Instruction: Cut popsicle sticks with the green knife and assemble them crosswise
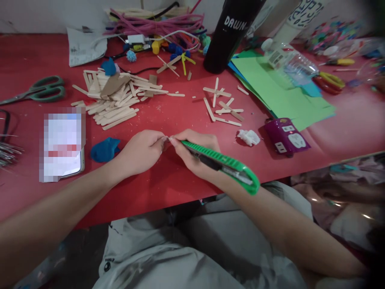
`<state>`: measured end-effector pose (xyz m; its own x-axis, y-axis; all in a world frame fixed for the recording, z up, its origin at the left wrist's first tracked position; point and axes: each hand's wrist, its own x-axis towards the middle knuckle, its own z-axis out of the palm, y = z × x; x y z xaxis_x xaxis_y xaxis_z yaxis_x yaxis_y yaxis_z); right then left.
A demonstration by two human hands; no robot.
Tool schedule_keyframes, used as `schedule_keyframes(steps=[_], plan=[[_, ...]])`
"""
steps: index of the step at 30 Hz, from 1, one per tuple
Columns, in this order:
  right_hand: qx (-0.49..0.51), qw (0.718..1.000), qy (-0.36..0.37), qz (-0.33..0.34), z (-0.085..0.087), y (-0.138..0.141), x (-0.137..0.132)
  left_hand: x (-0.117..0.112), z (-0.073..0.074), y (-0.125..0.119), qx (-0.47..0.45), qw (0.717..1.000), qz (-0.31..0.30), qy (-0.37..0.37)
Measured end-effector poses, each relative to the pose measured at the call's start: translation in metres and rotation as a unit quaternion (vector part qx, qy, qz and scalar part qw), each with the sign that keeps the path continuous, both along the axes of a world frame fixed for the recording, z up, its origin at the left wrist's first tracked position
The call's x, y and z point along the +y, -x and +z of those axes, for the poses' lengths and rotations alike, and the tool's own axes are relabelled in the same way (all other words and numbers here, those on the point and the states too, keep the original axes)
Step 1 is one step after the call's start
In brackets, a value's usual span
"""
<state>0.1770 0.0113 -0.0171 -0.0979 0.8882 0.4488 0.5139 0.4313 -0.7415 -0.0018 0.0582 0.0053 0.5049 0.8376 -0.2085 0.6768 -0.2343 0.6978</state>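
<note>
My right hand (195, 154) is closed round a green utility knife (224, 164), its tip pointing left toward my other hand. My left hand (141, 150) is pinched on a small piece I cannot make out, right at the knife's tip near the red table's front edge. A pile of wooden craft sticks (116, 98) lies behind my left hand. Several loose sticks (222, 104) lie behind my right hand.
On the red table (180, 184): a phone (64, 144) and blue scrap (105, 149) at left, green scissors (40, 90), a black tumbler (230, 34), green paper sheets (282, 94), a purple power socket (285, 136), a crumpled white wad (249, 137), a plastic bottle (288, 60), tangled cords (162, 26).
</note>
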Motion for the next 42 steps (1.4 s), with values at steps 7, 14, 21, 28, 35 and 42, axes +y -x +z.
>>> schedule_keyframes(steps=[7,14,21,28,35,42], plan=[[0.004,1.0,0.015,0.009,0.0,-0.003,0.001,0.0,0.001,-0.001,0.009,1.0,-0.003,0.003],[0.006,0.999,0.041,0.015,0.001,-0.003,0.0,0.0,0.001,-0.001,-0.002,1.0,0.001,0.018],[-0.006,0.999,0.041,0.01,-0.001,-0.005,0.001,0.001,-0.001,0.0,-0.006,1.0,0.003,0.007],[0.07,0.995,0.074,0.01,0.002,-0.007,0.005,0.0,0.002,0.0,-0.025,0.999,0.011,0.028],[0.24,0.957,0.155,-0.057,-0.006,-0.008,0.012,0.001,0.006,0.001,-0.024,0.998,0.021,0.057],[0.307,0.936,0.172,-0.028,-0.011,-0.017,0.017,0.003,0.007,0.005,-0.039,0.997,0.042,0.052]])
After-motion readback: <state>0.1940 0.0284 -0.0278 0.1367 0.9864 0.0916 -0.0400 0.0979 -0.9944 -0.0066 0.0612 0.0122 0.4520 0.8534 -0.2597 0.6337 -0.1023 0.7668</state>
